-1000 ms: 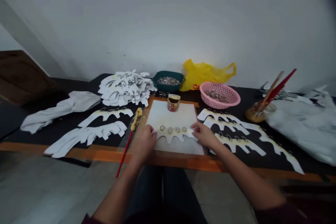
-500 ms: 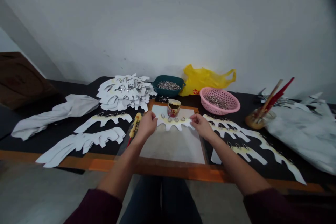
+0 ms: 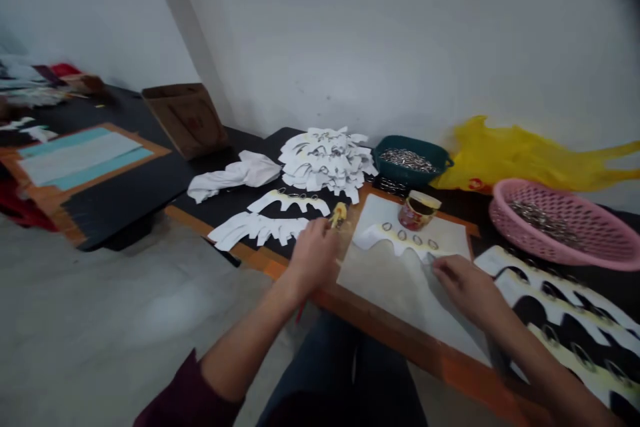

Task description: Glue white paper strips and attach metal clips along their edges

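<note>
My left hand [image 3: 313, 253] has left the paper and curls around the red-handled brush [image 3: 339, 215], whose tip is coated in yellow glue. On the board's white sheet [image 3: 400, 297] lies a scalloped white paper strip [image 3: 400, 241], smeared with yellow glue and carrying several metal rings along its top edge. My right hand [image 3: 467, 290] rests on the sheet, fingertips at the strip's right end, with nothing visible in it. A small glass jar with a red label [image 3: 417, 210] stands just beyond the strip.
A green tray of metal rings [image 3: 407, 160], a pink basket of rings [image 3: 560, 223] and a yellow plastic bag [image 3: 515, 157] stand behind the board. A pile of cut paper strips [image 3: 327, 160] lies at the back left. Finished strips [image 3: 565, 313] lie at the right.
The view has swung left. The ringed strip has slid up the board towards the jar. My left hand has let go of it and moved left to the brush.
</note>
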Tool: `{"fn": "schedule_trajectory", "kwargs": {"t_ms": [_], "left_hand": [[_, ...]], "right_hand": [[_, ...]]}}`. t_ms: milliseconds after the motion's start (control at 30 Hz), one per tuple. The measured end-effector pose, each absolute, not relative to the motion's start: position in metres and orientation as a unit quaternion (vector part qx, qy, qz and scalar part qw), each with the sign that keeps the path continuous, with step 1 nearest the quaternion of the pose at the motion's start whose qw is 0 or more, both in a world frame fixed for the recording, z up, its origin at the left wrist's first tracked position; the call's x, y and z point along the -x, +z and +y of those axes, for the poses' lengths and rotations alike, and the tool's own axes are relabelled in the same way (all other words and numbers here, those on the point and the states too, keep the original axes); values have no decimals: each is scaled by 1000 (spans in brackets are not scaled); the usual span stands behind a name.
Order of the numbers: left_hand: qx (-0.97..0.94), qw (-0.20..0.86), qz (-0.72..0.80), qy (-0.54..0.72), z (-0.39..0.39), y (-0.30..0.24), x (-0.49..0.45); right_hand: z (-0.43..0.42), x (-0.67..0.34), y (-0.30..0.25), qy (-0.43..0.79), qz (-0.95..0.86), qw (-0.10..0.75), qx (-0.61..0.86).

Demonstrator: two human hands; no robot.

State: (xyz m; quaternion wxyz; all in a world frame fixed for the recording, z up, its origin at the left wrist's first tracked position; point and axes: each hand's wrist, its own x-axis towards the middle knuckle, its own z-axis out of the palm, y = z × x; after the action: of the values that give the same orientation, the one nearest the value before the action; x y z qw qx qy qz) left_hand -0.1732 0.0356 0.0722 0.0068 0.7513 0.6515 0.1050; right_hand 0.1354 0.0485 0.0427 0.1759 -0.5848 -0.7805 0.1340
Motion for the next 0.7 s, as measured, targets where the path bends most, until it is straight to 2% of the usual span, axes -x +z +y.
{"fn": "schedule_trajectory", "kwargs": {"t_ms": [233,500,700], "left_hand": [[-677,-21,734,55,49,51,288],[-703,1,711,21,67,44,309],[-731,-60,680,13,71,41,312]], "right_hand": [[22,-55,64,209,-822,174,501],[6,-19,65,261,-833,137,468],[0,-14,67,272,-838,118,459]]}}
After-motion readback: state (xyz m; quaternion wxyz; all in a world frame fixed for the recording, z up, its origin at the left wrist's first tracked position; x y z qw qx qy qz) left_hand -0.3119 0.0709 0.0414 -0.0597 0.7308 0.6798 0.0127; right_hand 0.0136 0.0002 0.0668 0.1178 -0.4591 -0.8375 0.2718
